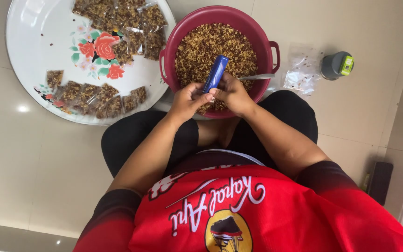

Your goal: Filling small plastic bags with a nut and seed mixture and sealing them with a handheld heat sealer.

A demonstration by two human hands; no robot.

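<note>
A maroon plastic basin (pixel 263 35) full of a brown crumbly snack mix (pixel 211 46) sits on the tiled floor between my knees. Over its near rim my right hand (pixel 232 93) grips a blue stapler (pixel 215 73), tilted up and away from me. My left hand (pixel 187 99) is pinched next to it, fingertips at the stapler's lower end; whatever small thing it holds is hidden by the fingers. A metal spoon handle (pixel 257 76) pokes out of the mix on the right side.
A big round white enamel tray (pixel 38 42) with a red rose print lies at the left, holding several small clear packets of the mix (pixel 99 95). Empty clear bags (pixel 299 74) and a grey lidded jar (pixel 336 65) lie right of the basin. A dark box (pixel 379 182) sits by the wall.
</note>
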